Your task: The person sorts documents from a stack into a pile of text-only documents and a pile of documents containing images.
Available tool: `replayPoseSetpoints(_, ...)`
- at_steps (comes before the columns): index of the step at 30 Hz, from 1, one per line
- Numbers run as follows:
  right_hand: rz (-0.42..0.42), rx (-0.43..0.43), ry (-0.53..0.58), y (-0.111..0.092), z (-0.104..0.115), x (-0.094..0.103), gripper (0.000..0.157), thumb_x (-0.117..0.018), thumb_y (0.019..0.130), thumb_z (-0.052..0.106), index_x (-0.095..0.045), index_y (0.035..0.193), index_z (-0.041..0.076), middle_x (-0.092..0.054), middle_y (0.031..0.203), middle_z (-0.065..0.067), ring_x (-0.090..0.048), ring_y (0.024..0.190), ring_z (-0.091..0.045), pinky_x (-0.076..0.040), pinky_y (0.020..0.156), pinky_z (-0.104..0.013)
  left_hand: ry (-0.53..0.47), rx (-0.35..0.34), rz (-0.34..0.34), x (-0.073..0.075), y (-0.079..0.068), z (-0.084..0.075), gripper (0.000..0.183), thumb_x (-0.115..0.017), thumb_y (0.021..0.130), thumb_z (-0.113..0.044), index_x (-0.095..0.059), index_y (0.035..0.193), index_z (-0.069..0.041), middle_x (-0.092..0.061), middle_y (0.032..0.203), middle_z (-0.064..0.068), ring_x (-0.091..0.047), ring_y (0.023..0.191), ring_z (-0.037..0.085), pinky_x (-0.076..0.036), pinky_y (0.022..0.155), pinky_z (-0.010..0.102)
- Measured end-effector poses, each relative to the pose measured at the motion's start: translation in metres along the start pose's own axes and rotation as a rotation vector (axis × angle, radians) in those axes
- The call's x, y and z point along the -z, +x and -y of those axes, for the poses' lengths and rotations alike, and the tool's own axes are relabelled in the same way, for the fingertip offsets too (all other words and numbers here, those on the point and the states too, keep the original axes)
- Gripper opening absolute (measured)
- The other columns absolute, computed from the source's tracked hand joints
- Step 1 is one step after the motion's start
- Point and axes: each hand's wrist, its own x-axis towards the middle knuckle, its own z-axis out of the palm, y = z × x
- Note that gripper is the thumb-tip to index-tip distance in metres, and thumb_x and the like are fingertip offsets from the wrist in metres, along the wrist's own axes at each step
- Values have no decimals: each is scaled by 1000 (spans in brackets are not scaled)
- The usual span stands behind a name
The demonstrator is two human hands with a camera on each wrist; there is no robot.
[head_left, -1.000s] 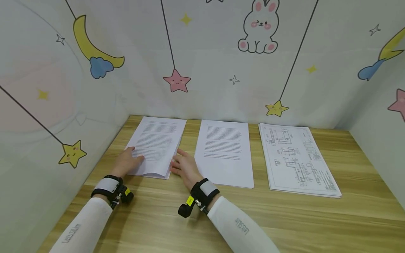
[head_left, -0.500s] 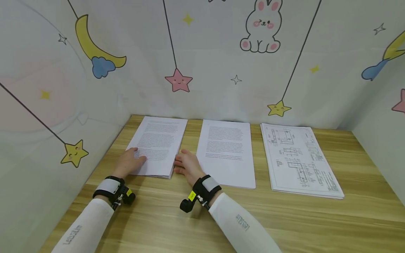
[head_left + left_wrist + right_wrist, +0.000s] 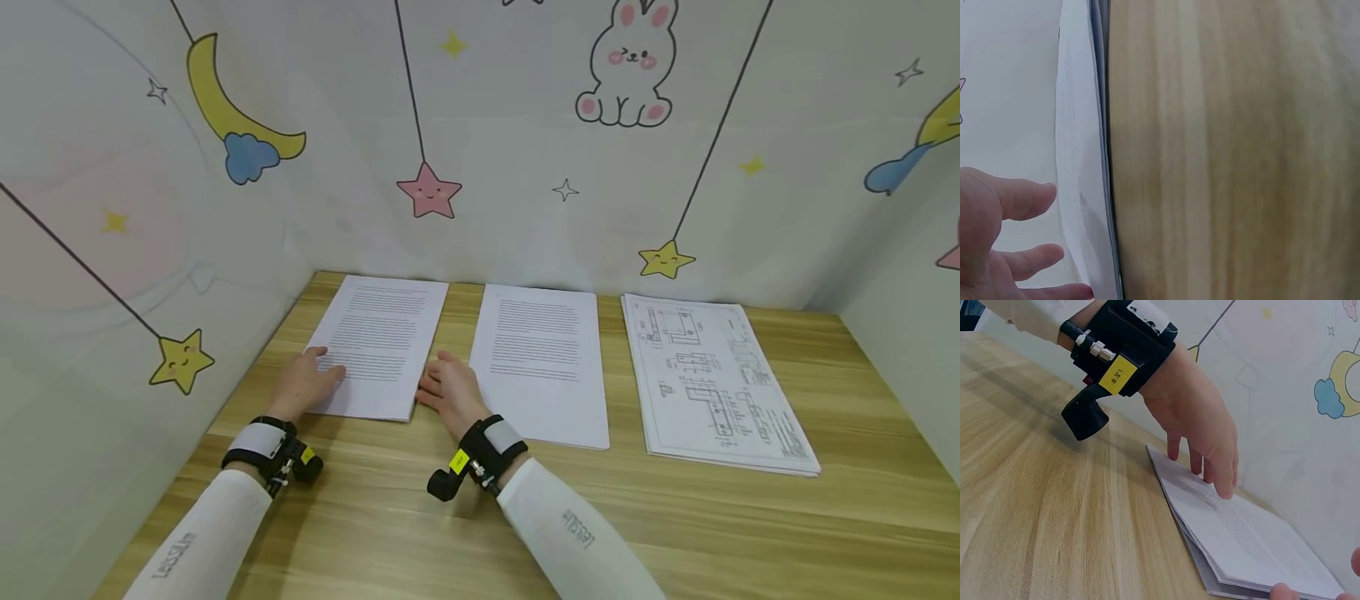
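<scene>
A stack of printed paper lies at the left of the table, its top sheet covered in lines of text. My left hand is at its near left side, thumb over the top sheet. My right hand stands along the right edge, fingers loosely bent with the tips at the paper's side. In the left wrist view, the left hand's fingers reach to the pale stack edge. The right wrist view has the left hand at the stack's far side and right fingertips at its near edge.
A second text stack lies in the middle, close to the right hand. Farther right is a thicker stack of technical drawings. The wooden table meets cartoon-printed walls at back and sides. Both wrists wear black camera straps.
The left stack's near edge, curled up and uneven a second ago, now lies flatter with its sheets more in line. Both hands keep their places at its sides. The head view has shifted slightly.
</scene>
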Motion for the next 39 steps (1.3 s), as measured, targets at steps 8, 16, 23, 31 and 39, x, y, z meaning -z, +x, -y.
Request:
replayPoseSetpoints(8, 23, -16, -97, 4, -3, -4, 61, -52, 94, 8, -34, 153, 5, -60, 127, -20, -59, 89, -17, -51, 74, -28, 19, -19, -18, -1, 0, 0, 65, -48, 99, -34, -35, 148, 7, -38, 149, 37, -39, 137, 52, -37, 110, 60)
replayPoseSetpoints(16, 116, -48, -114, 13, -12, -10, 44, -49, 98, 7, -46, 142, 2, -60, 136, -18, -63, 114, -23, -53, 93, -38, 2, -22, -27, -5, -2, -1, 63, -48, 100, -33, -36, 148, 6, -38, 150, 35, -38, 138, 51, -35, 111, 59)
replayPoseSetpoints(23, 58, 42, -184, 19, -21, -10, 49, -49, 95, -1, -47, 144, 4, -59, 137, -17, -61, 119, -26, -52, 95, -37, -15, -28, -47, -8, -6, -4, 62, -48, 100, -32, -36, 148, 5, -39, 149, 34, -38, 139, 50, -35, 112, 58)
replayPoseSetpoints(31, -34, 115, -318, 18, -22, -5, 53, -47, 87, -8, -54, 139, 2, -62, 134, -17, -62, 113, -24, -49, 87, -30, -131, 17, -45, -5, -6, -5, 61, -46, 102, -29, -32, 151, 5, -33, 153, 35, -34, 143, 47, -30, 117, 57)
replayPoseSetpoints(39, -19, 89, -310, 11, -15, 2, 55, -44, 89, -7, -49, 143, 3, -59, 138, -15, -58, 115, -21, -47, 93, -31, -216, 56, -77, -4, -6, -5, 62, -45, 101, -28, -30, 152, 4, -29, 156, 32, -32, 144, 46, -29, 118, 57)
